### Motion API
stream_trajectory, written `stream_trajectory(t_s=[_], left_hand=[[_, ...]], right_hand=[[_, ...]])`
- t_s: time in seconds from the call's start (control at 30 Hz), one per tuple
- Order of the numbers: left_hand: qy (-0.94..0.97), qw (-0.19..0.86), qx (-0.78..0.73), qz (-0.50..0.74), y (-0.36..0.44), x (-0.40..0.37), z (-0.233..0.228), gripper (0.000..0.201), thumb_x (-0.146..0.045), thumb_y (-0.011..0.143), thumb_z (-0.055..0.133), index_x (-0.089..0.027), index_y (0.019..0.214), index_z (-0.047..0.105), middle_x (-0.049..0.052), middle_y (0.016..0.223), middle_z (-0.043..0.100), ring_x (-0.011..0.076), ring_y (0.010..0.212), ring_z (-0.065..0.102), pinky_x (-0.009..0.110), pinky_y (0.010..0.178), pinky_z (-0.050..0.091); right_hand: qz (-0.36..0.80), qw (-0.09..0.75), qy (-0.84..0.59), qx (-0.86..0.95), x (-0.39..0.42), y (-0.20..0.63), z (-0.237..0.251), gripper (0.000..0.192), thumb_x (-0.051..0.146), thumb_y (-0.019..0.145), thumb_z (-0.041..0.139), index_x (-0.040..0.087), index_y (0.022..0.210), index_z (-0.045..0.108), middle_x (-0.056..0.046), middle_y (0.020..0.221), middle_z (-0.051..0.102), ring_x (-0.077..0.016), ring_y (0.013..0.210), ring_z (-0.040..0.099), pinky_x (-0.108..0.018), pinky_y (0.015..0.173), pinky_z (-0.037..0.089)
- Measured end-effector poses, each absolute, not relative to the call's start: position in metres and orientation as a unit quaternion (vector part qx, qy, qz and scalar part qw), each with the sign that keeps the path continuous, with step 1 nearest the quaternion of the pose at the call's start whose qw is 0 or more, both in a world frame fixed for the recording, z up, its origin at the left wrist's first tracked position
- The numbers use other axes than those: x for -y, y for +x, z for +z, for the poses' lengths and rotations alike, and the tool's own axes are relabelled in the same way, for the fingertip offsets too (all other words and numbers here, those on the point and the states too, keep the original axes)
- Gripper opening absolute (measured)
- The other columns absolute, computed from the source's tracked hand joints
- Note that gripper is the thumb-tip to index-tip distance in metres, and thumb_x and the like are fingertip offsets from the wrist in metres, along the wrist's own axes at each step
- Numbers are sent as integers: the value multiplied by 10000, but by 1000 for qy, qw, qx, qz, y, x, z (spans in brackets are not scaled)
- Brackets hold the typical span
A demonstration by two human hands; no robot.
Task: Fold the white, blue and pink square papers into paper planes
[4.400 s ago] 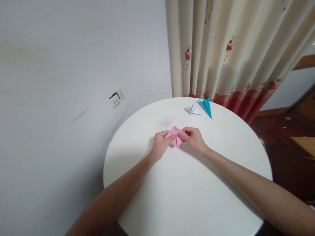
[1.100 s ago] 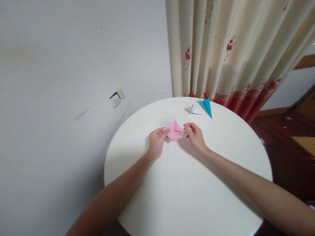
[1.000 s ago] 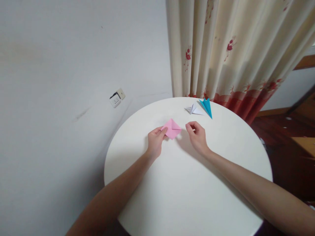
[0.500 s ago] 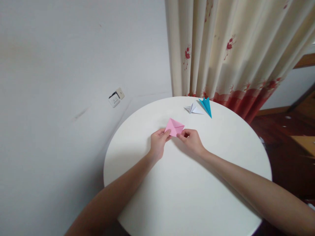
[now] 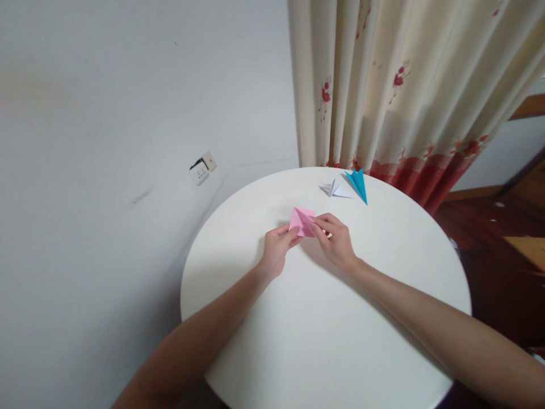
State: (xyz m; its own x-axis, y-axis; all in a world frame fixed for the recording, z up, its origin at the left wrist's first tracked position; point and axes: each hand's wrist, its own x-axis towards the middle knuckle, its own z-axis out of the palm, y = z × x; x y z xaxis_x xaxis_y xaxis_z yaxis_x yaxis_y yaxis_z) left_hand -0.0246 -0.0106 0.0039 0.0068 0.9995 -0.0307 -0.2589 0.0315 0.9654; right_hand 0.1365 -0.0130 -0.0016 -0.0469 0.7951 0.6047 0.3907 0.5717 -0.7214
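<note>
A small folded piece of pink paper (image 5: 301,218) is held between my two hands over the white table. My left hand (image 5: 276,247) pinches its lower left corner, thumb on top and fingers beneath. On the right side, my right hand (image 5: 338,237) has its fingers closed on the paper's edge, by a raised fold. Part of the paper is hidden behind the right fingertips. Beyond the hands lie a folded white paper crane (image 5: 335,188) and a blue paper plane (image 5: 358,185).
The round white table (image 5: 323,341) stands against a pale wall (image 5: 106,113) with a power socket (image 5: 199,172) on it. A cream curtain (image 5: 353,85) with red flowers hangs behind the far edge. Dark floor shows at the right.
My right hand has moved up along the paper's right side and grips it higher. The right flap now looks folded upward. My left hand keeps its pinch.
</note>
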Motion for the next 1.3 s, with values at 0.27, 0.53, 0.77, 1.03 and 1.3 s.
stream_trajectory(t_s=[0.27,0.53,0.77,1.03,1.3], left_hand=[[393,625,-353,575,-24,9,6,251,-316,771,734,-120,928,740,112,984,733,184,896,683,292,822,534],[399,631,-326,580,-25,8,6,339,-353,813,738,-93,1028,710,119,1026,727,170,868,693,260,774,534],[398,637,-339,566,-23,9,4,331,-390,823,727,-140,1039,716,99,1090,711,183,944,664,290,807,518],[477,570,-346,573,-30,4,9,355,-449,800,727,-114,919,730,94,921,715,178,841,637,290,758,486],[478,535,-360,597,-32,0,7,278,-399,790,734,-122,807,726,70,824,699,157,777,620,292,767,492]], right_hand=[[-1,405,-420,812,16,129,-2,400,318,985,454,234,1356,581,-137,1267,571,-280,1087,510,-436,935,476],[41,420,-426,801,17,125,-2,445,377,977,465,268,1406,512,-120,1457,445,-313,1305,380,-530,1050,371],[366,548,-457,597,3,128,-8,409,513,877,567,139,984,696,-87,874,693,-204,756,606,-321,660,479],[392,517,-432,627,1,141,0,351,456,828,616,165,635,651,-13,601,635,-129,543,504,-254,534,364],[409,536,-418,609,-4,144,-1,273,421,804,641,166,715,683,-17,647,646,-134,569,513,-252,529,371]])
